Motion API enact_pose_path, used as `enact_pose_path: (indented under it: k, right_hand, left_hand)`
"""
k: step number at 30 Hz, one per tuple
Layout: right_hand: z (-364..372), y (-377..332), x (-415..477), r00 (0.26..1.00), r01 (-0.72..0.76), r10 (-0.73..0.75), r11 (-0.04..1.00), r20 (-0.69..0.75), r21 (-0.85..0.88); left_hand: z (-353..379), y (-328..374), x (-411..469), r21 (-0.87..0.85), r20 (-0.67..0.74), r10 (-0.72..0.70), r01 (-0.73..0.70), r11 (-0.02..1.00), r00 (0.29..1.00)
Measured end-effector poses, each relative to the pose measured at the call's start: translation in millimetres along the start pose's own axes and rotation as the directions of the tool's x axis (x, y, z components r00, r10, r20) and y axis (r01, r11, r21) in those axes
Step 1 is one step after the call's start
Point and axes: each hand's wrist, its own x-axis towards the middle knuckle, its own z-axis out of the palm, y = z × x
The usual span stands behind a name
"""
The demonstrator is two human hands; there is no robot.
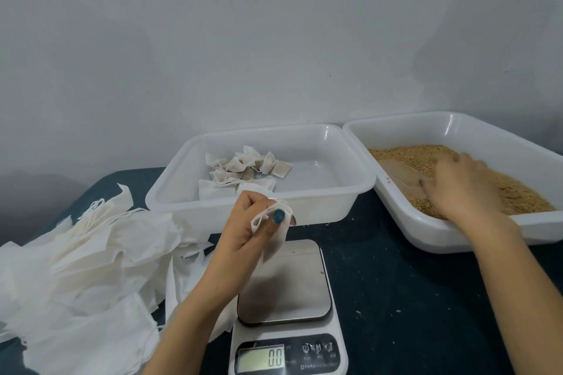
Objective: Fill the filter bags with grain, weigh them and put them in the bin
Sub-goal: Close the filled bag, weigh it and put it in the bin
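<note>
My left hand pinches a thin white filter bag by its mouth, holding it above the far edge of the kitchen scale. The scale's steel plate is bare and its display reads 0.0. My right hand is down in the grain inside the right white bin; it is blurred and its fingers are buried, so their grip is unclear. The middle white bin holds several filled, tied bags in its left half.
A loose heap of empty filter bags covers the table's left side. Stray grains lie scattered on the dark tabletop between the scale and the grain bin. A pale wall stands just behind the bins.
</note>
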Motion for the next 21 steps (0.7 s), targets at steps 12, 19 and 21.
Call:
enact_pose_path:
  k: [12, 19, 21]
  right_hand:
    - [27.2, -103.4, -72.4, 0.561, 0.341, -0.811, 0.408, 0.165, 0.847]
    - [69.4, -100.9, -82.8, 0.781, 0.286, -0.624, 0.345, -0.009, 0.894]
    - [74.6, -103.0, -85.0, 0.838, 0.288, -0.541, 0.334, -0.068, 0.898]
  left_hand:
    - [-15.9, -22.4, -3.1, 0.027, 0.163, -0.167, 0.164, 0.986, 0.972]
    - [-13.6, -26.0, -5.6, 0.136, 0.003, -0.161, 0.159, 0.978, 0.987]
    - [-14.7, -27.7, -6.9, 0.156, -0.018, -0.179, 0.18, 0.971, 0.984]
